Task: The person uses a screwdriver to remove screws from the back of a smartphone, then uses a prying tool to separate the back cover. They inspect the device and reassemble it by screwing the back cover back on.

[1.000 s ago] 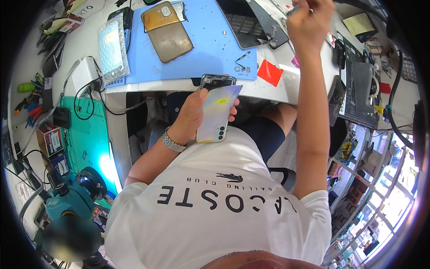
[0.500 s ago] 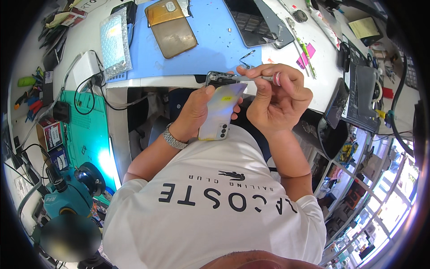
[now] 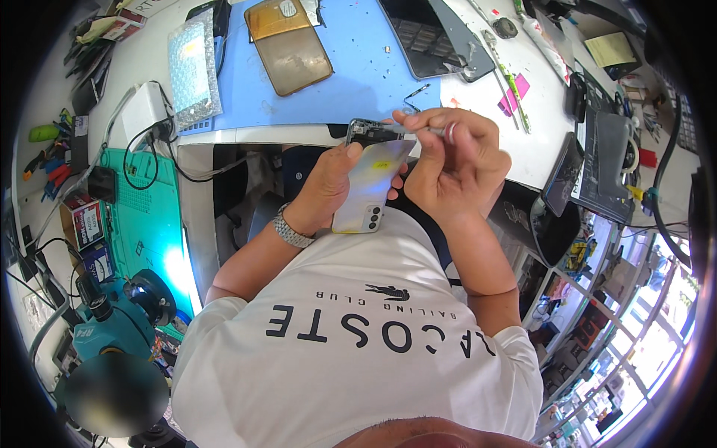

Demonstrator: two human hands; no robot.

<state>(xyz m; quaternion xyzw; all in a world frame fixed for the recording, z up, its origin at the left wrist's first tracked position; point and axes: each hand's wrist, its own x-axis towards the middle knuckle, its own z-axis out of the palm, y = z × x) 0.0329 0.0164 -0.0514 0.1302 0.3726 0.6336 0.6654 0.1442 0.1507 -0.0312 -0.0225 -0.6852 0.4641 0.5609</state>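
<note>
My left hand is closed around an opened smartphone, holding it above my lap at the table's front edge. The phone's silvery, iridescent back cover slants away from it, toward my shirt, with a yellow mark and camera lenses. Dark inner parts show at the phone's far end. In my right hand the fingers pinch a slim grey tool with a red-and-white end, which looks like a precision screwdriver. Its tip points left into the phone's exposed inside; the exact contact is too small to tell.
On the blue mat lie a brownish clear phone case and a bubble-wrap pouch. A dark phone screen rests beyond. Thin tools and a pink slip sit right. At left stand a microscope and a green mat.
My right hand has turned a little and shifted slightly left, with the screwdriver's red-and-white end moving left too. My left hand still holds the phone in nearly the same place.
</note>
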